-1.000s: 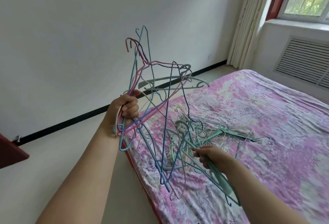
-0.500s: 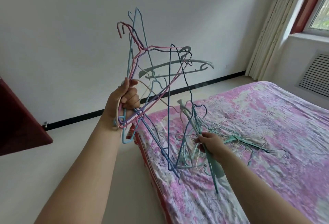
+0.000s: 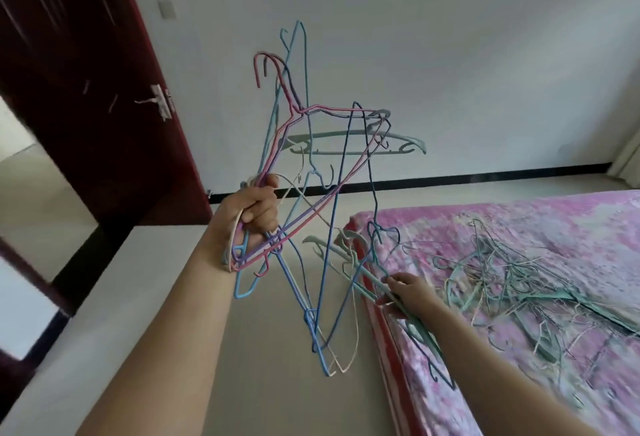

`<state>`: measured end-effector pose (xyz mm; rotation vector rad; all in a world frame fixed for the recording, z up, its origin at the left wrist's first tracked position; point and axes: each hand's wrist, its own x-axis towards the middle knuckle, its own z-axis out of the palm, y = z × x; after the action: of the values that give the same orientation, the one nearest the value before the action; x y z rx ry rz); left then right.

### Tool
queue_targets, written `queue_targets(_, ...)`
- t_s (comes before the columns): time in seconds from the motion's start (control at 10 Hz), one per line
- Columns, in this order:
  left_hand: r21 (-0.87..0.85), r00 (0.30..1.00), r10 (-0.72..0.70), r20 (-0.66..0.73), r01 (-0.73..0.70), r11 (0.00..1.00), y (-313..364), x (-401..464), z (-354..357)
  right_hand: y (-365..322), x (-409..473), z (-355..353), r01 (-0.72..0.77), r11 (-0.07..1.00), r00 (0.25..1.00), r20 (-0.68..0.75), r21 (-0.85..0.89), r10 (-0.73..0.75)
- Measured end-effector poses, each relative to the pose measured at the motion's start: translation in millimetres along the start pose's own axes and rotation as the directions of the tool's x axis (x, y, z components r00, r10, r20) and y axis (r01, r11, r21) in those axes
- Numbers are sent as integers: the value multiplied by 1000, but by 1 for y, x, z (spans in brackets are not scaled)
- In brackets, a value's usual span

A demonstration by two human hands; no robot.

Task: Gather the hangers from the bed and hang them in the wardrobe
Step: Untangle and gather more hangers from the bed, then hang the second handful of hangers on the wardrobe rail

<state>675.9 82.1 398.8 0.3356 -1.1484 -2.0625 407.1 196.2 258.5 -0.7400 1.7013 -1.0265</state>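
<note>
My left hand (image 3: 254, 214) grips a tangled bunch of wire hangers (image 3: 304, 172), pink, blue, purple and cream, and holds it raised above the floor beside the bed. A pale green plastic hanger (image 3: 356, 145) sticks out of that bunch towards the right. My right hand (image 3: 408, 292) grips several teal hangers (image 3: 367, 271) at the bed's near edge. A loose pile of teal and white hangers (image 3: 519, 276) lies on the pink floral bed (image 3: 519, 224).
A dark red door (image 3: 86, 89) with a metal handle (image 3: 159, 101) stands open at the left. Pale floor (image 3: 287, 383) runs between the bed and the white wall (image 3: 450, 55). No wardrobe is in view.
The view has swung left, bringing the door into sight. My left hand's bunch now hangs over the floor. My right hand has lifted teal hangers off the pile towards the bed's edge.
</note>
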Motion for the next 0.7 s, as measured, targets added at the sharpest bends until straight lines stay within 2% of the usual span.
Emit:
queue_targets(0.2,45,985,34,-170,-26,999,46,-138,-51,11,-28,131,47,984,981,191,-171,-14)
queue_targets(0.4,38,959,62,-276,-53,998,78,-258,-94,22,-60,243,92,924,947,320,-371,35)
queue_targets(0.5,37,937,87,-337,-80,996,87,-307,-104,19,-69,288,236,785,920,391,-572,8)
queue_targets(0.6,38,890,109,-444,-102,994,84,-351,-108,16,-75,329,389,590,874,486,-707,7)
queue_targets(0.7,147,754,159,-637,-83,986,82,-391,-92,12,-83,365,484,480,815,577,-732,59)
